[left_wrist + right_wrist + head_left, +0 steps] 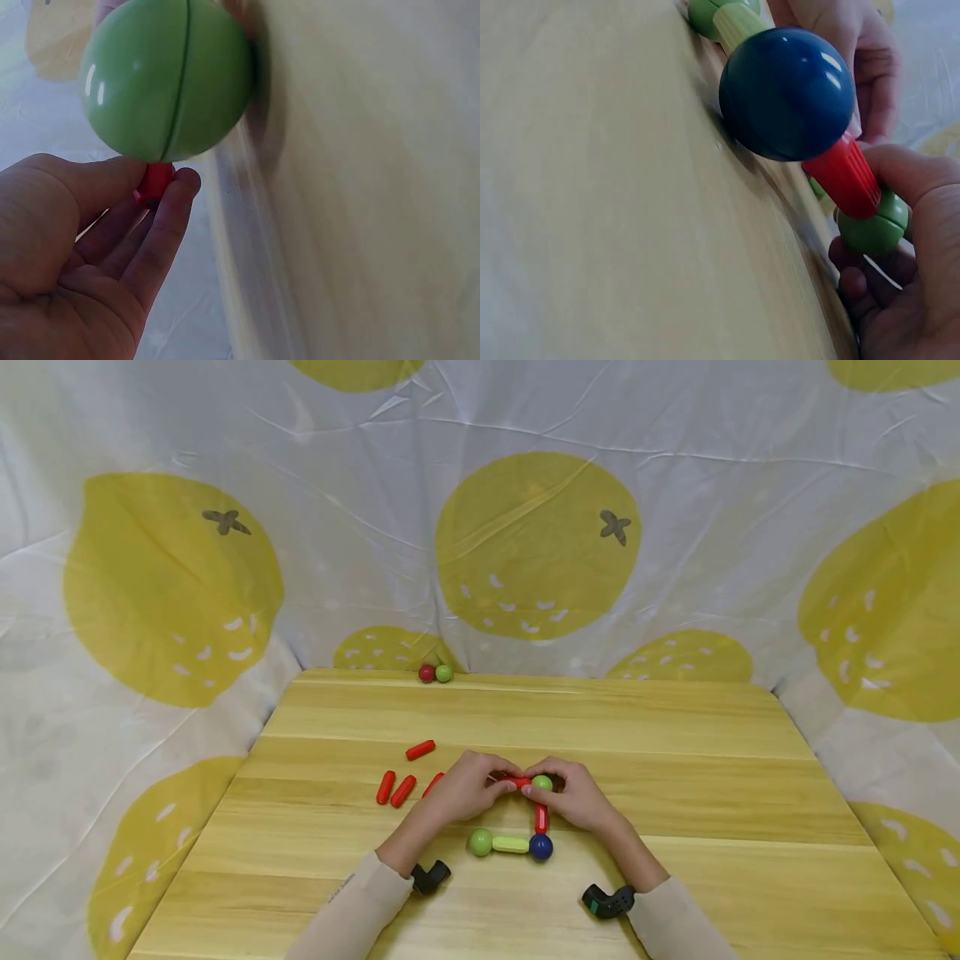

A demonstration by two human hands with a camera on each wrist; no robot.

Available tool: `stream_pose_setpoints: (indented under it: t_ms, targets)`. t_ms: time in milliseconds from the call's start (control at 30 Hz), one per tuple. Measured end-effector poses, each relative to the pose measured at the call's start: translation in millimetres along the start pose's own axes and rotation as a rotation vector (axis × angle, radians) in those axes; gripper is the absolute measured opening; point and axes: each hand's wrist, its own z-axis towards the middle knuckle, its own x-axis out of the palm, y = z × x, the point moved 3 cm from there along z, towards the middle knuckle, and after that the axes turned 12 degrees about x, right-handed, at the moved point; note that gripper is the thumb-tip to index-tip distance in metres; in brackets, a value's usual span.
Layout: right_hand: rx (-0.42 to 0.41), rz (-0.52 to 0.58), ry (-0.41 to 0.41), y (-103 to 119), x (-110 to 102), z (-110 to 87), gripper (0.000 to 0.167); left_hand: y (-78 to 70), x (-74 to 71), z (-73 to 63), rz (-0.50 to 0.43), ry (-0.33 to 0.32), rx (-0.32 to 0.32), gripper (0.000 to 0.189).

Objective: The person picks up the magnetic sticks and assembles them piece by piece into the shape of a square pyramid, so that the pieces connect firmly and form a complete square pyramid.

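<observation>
My left hand [467,789] pinches a short red rod [155,184] between thumb and fingertips. Its far end meets or nearly meets a green ball [542,784], which my right hand [576,795] grips; fingers hide the exact contact. From that ball a second red rod [845,177] leads to a dark blue ball [541,847] nearer to me. A pale yellow-green rod [511,844] joins the blue ball to another green ball [480,842] on the left. Together these pieces form an open-sided shape on the wooden table [675,760].
Several loose red rods [402,791] lie left of my left hand, one partly hidden by it. At the table's back edge a red ball [427,673] and a green ball [443,673] sit side by side. A lemon-print cloth [360,552] hangs behind.
</observation>
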Motion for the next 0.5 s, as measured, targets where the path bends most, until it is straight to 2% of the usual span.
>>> stream_pose_setpoints:
  t_ms: [133,267,400,500]
  targets:
    - [0.018,-0.014,-0.021,-0.6,0.2,1.6,0.017,1.7,-0.1,1.0,-0.013,-0.021,-0.026,0.021]
    - [0.038,-0.018,-0.030,-2.2,0.3,2.2,0.017,8.0,-8.4,-0.9,-0.056,-0.061,-0.075,0.037]
    - [0.058,-0.013,-0.030,-3.8,2.0,2.5,0.016,16.9,-35.0,-4.6,-0.109,-0.153,-0.117,0.046]
    - [0.071,-0.006,-0.027,-4.6,2.0,2.8,0.015,27.3,-62.1,-3.0,-0.067,-0.206,-0.135,0.047]
